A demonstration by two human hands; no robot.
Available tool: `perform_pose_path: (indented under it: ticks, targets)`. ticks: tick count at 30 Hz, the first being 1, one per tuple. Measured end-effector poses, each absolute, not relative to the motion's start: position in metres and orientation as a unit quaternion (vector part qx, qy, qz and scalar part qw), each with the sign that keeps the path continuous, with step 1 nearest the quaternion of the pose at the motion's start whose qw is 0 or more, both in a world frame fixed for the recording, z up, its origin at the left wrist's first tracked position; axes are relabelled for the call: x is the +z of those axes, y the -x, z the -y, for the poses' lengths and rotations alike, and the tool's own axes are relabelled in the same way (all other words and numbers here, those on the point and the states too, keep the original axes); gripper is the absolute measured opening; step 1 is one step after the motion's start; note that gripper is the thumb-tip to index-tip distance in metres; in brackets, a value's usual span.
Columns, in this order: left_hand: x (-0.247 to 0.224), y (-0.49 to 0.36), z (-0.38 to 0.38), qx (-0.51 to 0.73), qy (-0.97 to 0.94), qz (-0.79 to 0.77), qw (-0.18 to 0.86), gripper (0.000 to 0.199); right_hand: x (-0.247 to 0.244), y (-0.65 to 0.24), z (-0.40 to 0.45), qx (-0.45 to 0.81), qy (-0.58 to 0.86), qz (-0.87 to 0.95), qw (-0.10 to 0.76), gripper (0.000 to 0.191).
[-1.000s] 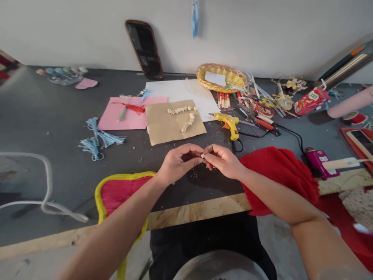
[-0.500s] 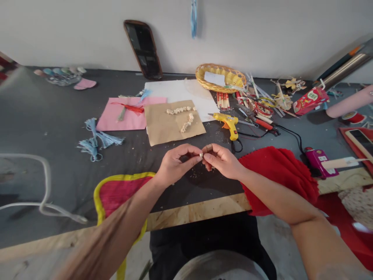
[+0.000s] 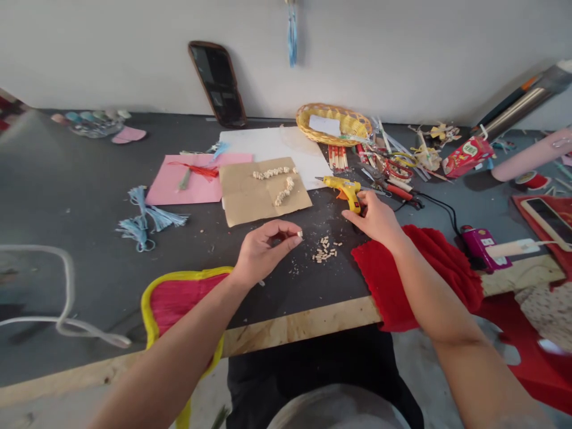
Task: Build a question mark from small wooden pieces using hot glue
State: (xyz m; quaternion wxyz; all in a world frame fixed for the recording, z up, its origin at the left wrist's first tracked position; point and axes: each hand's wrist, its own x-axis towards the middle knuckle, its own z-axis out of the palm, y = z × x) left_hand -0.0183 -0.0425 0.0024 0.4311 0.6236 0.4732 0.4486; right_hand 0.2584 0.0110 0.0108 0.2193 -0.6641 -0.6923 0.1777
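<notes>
Cable: a white cable (image 3: pixel 67 286) curls over the dark tabletop (image 3: pixel 102 238) at far left.
Tassels: blue tassels (image 3: pixel 167 219) lie just beside a pink sheet (image 3: pixel 163 193).
Pad: a magenta pad (image 3: pixel 183 295) with a yellow border overlaps the wooden front edge (image 3: pixel 308 325), below the left forearm.
Brown paper: this sheet (image 3: pixel 241 196) bears two curved rows of pale clusters (image 3: pixel 270 174), apparently finished portions.
Left hand: the person's left hand (image 3: pixel 259 253) pinches a small pale piece (image 3: pixel 300 235) between thumb and fingertips, in front of the brown paper.
Loose pieces: many small, separate pieces (image 3: pixel 325 250) lie between the hands, so the work looks partway along. Dark surface gives some room between this pile and the front edge, though crumbs dot it.
Glue gun: a yellow glue gun (image 3: pixel 342 185) lies right of the paper, nozzle pointing left.
Right hand: the right hand (image 3: pixel 379 220) has thumb and fingers about the gun's handle; whether they close firmly, one cannot tell.
Red cloth: bunched cloth (image 3: pixel 415 280) hangs over the front edge beneath the right forearm, narrowing space there.
</notes>
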Motion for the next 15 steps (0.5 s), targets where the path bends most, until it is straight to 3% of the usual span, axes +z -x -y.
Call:
perform_pose_path:
  ticks: [5,11,15]
  targets:
    - [0.001,0.019,0.042,0.446,-0.627,-0.469,0.433,0.016,0.003,-0.258,-0.017,0.203,0.699,0.648,0.224,0.042]
    - [0.002,0.02,0.041,0.436,-0.63,-0.471,0.437,0.018,-0.002,-0.265,-0.023,0.372,0.635,0.535,0.414,0.033]
    - [0.001,0.022,0.041,0.441,-0.63,-0.475,0.428,0.019,0.015,-0.258,-0.015,0.31,0.552,0.522,0.571,0.03]
